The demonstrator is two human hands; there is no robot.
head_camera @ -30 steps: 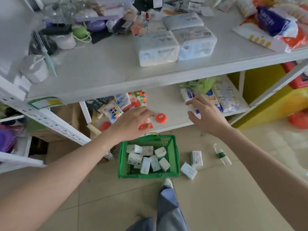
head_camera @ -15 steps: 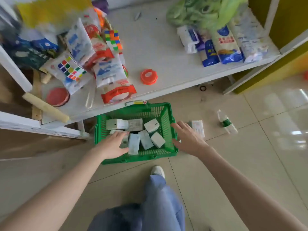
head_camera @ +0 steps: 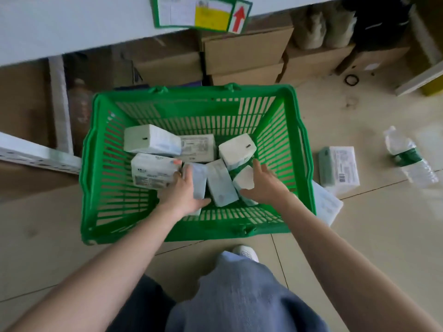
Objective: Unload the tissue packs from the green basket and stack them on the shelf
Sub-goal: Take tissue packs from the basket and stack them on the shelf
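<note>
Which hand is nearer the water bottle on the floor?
Right. The right hand is inside the green basket by its right wall, closer to the water bottle; the left hand is farther left.

Both forearms are bare to the left hand (head_camera: pixel 184 195) and right hand (head_camera: pixel 265 185), above loose blue-grey trousers (head_camera: pixel 239 295) and a white shoe (head_camera: pixel 245 252).

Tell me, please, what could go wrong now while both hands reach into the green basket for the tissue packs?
The packs lie jumbled and tilted in the green basket; the left hand and right hand may fumble one. Standing up, the person could step on the water bottle or a loose pack lying on the floor.
</note>
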